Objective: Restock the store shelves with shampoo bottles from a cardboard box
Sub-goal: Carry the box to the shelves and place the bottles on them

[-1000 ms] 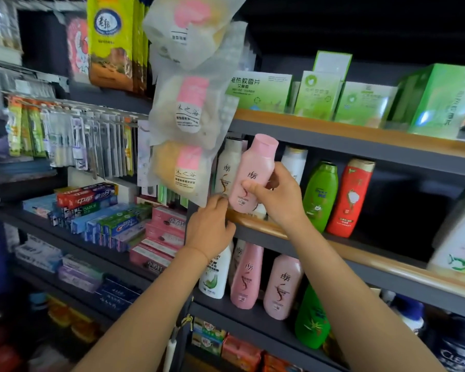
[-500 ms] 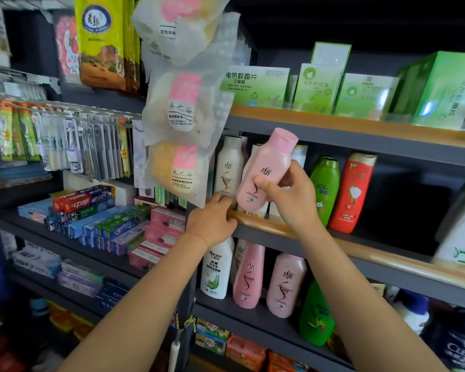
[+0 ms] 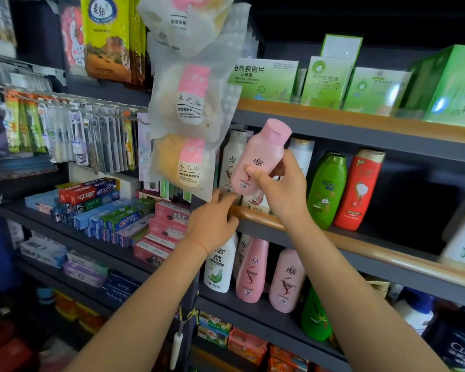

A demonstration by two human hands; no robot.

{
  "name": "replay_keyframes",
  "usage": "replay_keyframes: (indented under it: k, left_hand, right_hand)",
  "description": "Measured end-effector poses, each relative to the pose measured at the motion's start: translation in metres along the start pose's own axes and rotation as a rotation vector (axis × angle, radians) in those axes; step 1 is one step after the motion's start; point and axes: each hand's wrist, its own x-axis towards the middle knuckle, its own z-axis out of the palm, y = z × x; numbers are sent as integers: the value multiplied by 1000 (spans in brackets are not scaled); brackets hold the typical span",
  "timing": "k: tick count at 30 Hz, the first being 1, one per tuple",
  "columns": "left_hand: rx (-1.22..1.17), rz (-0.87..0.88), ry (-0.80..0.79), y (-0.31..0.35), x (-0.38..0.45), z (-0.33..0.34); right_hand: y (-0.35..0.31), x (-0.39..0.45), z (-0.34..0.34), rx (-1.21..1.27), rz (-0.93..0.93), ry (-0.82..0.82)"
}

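Observation:
My right hand grips a pink shampoo bottle tilted to the right, just above the wooden front rail of the middle shelf. Behind it stand white bottles, a green bottle and a red bottle. My left hand rests with its fingers on the left end of the rail, below the pink bottle; it holds nothing. On the shelf below stand two more pink bottles and a white one. No cardboard box is in view.
Bagged bath sponges hang just left of the pink bottle. Green boxes fill the top shelf. Toothpaste boxes and hanging toothbrushes are at the left. The middle shelf is dark and bare right of the red bottle.
My right hand has lifted the pink bottle and tipped it further to the right. My left hand stays at the rail's left end.

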Motion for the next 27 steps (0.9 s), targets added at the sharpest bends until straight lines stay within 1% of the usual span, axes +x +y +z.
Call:
replay_keyframes:
  k: [3,7,10,15,18,21,27]
  left_hand:
    - [-21,23,67,-4,-23,5]
    - [-4,-29,65,-14,-30,10]
    - [-16,-31,90,-14,-28,4]
    - [-52,-37,69,-13,-24,3]
    - [-80,-40,60,-14,-21,5]
    - [-119,-42,82,-14,-20,7]
    - [-141,-32,60,-13,-12,11]
  right_hand:
    - [-1,1,15,-26,8,-35]
    - [1,1,31,-101,12,-67]
    - [-2,4,38,-175,-4,-64]
    - [-3,6,52,-353,-53,-67]
    - [-2,5,57,-443,-43,-84]
    - [-2,7,59,-509,-36,-104]
    - [-3,11,64,-698,-97,-115]
